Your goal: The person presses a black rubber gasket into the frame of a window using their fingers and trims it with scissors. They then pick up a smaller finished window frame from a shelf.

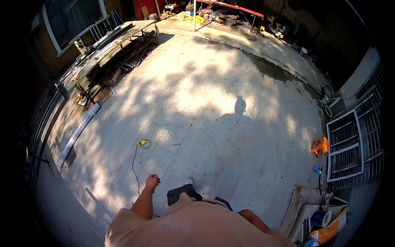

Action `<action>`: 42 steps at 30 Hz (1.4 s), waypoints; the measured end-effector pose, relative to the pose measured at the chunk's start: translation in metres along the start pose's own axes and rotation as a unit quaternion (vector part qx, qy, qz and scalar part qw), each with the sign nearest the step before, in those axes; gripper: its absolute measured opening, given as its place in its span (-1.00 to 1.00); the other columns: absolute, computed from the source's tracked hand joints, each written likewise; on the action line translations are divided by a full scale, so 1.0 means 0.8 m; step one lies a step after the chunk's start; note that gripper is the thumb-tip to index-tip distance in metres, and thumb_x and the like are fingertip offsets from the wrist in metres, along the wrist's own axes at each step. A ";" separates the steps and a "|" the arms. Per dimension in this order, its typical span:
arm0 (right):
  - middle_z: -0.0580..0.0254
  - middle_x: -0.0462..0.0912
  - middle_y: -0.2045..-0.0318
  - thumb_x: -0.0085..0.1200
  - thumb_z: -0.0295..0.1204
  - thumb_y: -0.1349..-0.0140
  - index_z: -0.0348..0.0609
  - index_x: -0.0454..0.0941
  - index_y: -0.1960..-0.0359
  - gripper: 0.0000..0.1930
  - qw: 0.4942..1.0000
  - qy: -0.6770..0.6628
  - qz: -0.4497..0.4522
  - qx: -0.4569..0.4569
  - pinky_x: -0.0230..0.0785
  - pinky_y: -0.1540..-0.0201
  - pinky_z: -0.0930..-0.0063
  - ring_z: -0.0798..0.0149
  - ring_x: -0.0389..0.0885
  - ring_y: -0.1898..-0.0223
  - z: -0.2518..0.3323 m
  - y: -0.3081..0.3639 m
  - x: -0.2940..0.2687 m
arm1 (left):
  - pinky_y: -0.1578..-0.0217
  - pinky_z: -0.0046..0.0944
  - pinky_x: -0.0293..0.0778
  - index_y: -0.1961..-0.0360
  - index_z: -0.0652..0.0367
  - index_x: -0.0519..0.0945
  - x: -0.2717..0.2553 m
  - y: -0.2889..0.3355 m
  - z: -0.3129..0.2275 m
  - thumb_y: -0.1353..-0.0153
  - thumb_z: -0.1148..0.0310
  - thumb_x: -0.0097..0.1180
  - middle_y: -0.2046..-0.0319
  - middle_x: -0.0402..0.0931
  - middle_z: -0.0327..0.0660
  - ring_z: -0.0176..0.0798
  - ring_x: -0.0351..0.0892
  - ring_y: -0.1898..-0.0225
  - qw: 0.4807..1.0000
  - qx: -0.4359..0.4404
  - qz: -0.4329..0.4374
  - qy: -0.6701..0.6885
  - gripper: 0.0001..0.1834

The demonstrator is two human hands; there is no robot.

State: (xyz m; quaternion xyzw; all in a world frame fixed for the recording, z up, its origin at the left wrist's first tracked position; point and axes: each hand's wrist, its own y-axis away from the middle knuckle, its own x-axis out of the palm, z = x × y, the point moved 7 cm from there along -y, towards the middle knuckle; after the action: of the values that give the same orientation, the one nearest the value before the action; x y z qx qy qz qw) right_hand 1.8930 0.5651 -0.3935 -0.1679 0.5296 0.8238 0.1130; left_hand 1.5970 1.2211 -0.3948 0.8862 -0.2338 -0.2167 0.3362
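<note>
My left hand hangs in front of my body with its fingers curled closed, and nothing shows in it. Just left of it, a black cable runs along the concrete and passes behind my forearm. That cable meets a yellow plug connector on the ground ahead. From there a thin yellow cord stretches away to the far side of the yard. Of my right arm only a bent part shows beside my shirt; the right hand is hidden.
A cluttered workbench stands at the far left, with long metal profiles on the ground nearer. To the right are an orange stool, leaning window frames and a blue bucket. A red-topped table stands far back.
</note>
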 end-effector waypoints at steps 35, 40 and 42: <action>0.27 0.81 0.26 0.17 -0.08 -0.49 -0.21 0.79 0.01 -0.59 0.985 -0.168 -0.038 0.003 0.59 0.12 0.29 0.27 0.74 0.26 0.514 -0.773 -1.082 | 0.17 -0.13 0.67 -0.05 0.38 0.74 0.445 -0.736 -0.936 -0.40 0.19 0.15 0.22 0.77 -0.04 -0.17 0.78 0.26 0.991 0.038 0.036 -0.120 -0.56; 0.29 0.62 0.42 0.12 -0.15 -0.52 -0.14 0.65 0.15 -0.71 0.947 -0.272 0.043 0.166 0.49 0.30 0.24 0.25 0.63 0.40 0.552 -0.765 -1.060 | -0.02 -0.14 0.64 -0.33 0.30 0.58 0.469 -0.824 -1.269 -0.55 0.20 0.07 0.00 0.76 -0.02 -0.15 0.76 0.03 0.983 0.151 0.040 -0.099 -0.51; 0.30 0.56 0.46 0.10 -0.17 -0.53 -0.12 0.59 0.21 -0.73 0.935 -0.294 0.048 0.195 0.46 0.35 0.24 0.25 0.60 0.44 0.577 -0.800 -1.089 | -0.02 -0.16 0.64 -0.35 0.25 0.58 0.488 -0.854 -1.348 -0.56 0.17 0.06 -0.03 0.76 -0.03 -0.16 0.78 0.01 0.980 0.167 0.044 -0.095 -0.51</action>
State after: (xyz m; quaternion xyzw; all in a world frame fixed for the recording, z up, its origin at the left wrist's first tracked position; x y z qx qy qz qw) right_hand 2.8530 1.2431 -0.4056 0.1321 0.6301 0.7216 0.2544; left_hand 2.6753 1.9901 -0.2262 0.8942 -0.3360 -0.2425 0.1693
